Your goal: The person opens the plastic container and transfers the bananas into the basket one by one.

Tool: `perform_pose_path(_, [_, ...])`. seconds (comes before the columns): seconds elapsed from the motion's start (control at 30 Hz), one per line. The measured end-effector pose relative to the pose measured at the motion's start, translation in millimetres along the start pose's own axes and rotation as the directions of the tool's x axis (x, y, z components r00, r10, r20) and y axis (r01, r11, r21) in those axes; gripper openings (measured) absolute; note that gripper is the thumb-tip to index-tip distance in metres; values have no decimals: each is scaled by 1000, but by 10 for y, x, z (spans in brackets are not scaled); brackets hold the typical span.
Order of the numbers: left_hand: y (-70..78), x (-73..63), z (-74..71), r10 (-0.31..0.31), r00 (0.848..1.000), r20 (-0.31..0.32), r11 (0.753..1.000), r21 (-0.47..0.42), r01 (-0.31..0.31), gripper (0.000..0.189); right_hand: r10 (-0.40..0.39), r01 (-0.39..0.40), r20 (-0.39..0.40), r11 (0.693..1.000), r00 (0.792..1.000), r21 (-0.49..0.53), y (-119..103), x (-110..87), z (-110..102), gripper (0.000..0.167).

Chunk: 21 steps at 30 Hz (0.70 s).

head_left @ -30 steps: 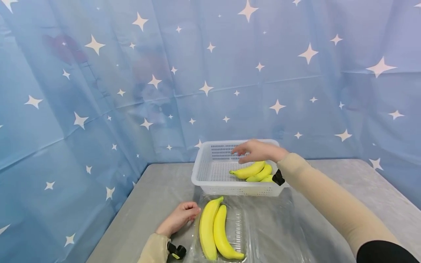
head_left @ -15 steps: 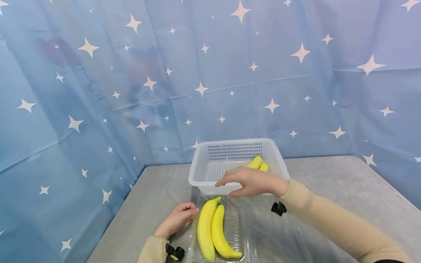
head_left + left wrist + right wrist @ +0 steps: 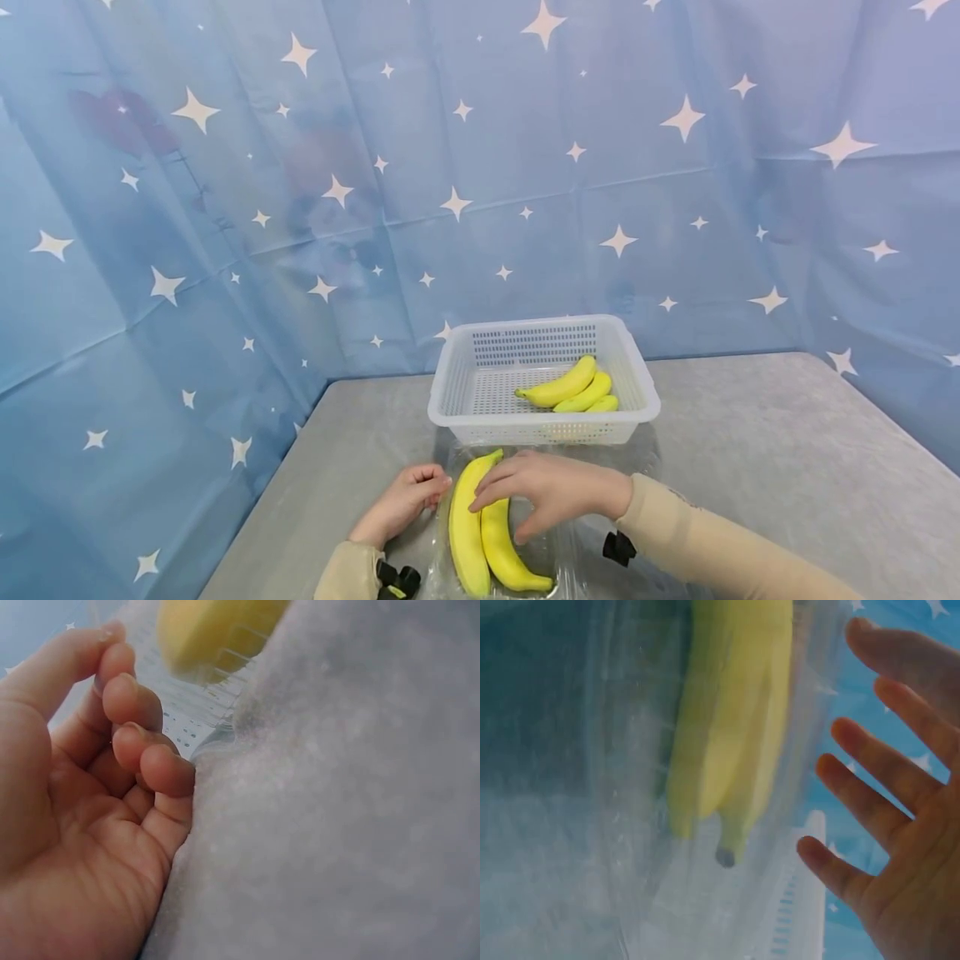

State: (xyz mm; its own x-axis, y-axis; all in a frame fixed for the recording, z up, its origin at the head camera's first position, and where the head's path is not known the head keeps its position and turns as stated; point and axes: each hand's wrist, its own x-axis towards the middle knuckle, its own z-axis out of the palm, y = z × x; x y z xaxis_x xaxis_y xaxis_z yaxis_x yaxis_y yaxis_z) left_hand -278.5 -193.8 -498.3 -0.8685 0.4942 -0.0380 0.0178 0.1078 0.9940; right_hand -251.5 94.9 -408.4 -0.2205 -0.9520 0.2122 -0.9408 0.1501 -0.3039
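Note:
Two yellow bananas (image 3: 468,533) lie side by side in a clear plastic clamshell container (image 3: 543,550) at the front of the table. At the container's left edge my left hand (image 3: 405,502) pinches the rim between thumb and index finger; the left wrist view shows the other fingers (image 3: 165,769) curled in. My right hand (image 3: 558,492) hovers over the bananas with its fingers spread and holds nothing. It covers part of the right-hand banana in the head view. The right wrist view shows the bananas (image 3: 735,735) through the clear plastic, apart from the fingers.
Behind the container stands a white perforated basket (image 3: 540,419). Several bananas (image 3: 573,385) lie in its right half. A grey table (image 3: 750,442) carries everything, and a blue curtain (image 3: 480,167) with stars hangs behind and to the left.
My right hand has come from over the basket, forward and down to above the bananas in the container. The left hand has kept its place. The bananas have not shifted.

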Motion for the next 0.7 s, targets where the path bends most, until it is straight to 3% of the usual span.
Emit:
perform_pose_path(0.33, [-27, 1, 16, -1, 1000, -1, 1000, 5, 1, 26, 45, -46, 25, 997, 999, 55, 20, 16, 162, 54])
perform_pose_path(0.57, [-36, -15, 8, 46, 999, 26, 999, -15, -45, 26, -63, 64, -11, 991, 998, 122, 79, 3, 275, 60])
perform_pose_path(0.7, [9, -24, 4, 61, 997, 39, 998, -17, -60, 26, -79, 79, -2, 992, 997, 98, 94, 0, 312, 59])
